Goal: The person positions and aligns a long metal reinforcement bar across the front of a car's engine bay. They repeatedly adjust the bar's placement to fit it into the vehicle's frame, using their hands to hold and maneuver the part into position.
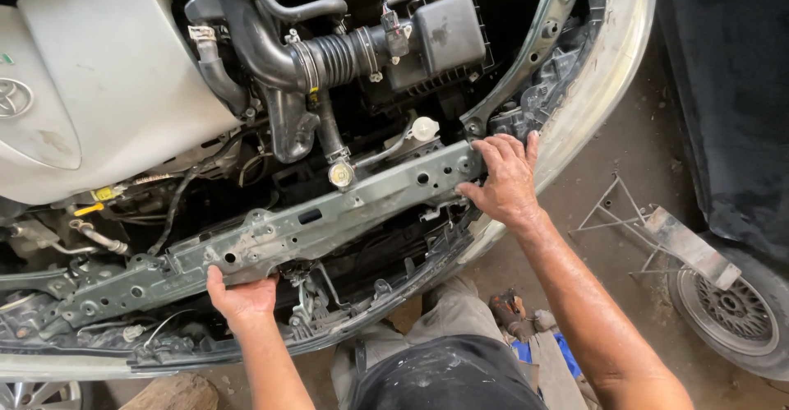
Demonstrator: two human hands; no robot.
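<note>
Left hand cups the near lower edge of a long grey stamped-steel crossmember, scuffed, punched with holes, thumb up its front face, fingers curled under out of sight. Right hand clamps the bar's far-right end, fingers spread flat over the top, thumb beneath; bar runs diagonally across the open engine bay. Behind: ribbed black rubber intake hose, smooth silver engine cover, cut off at frame edge.

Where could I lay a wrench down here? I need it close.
Bare concrete floor lies between the bumper and the metal stand. The crossmember top is flat but narrow, with both hands on it. Behind it, hoses crowd everything.
</note>
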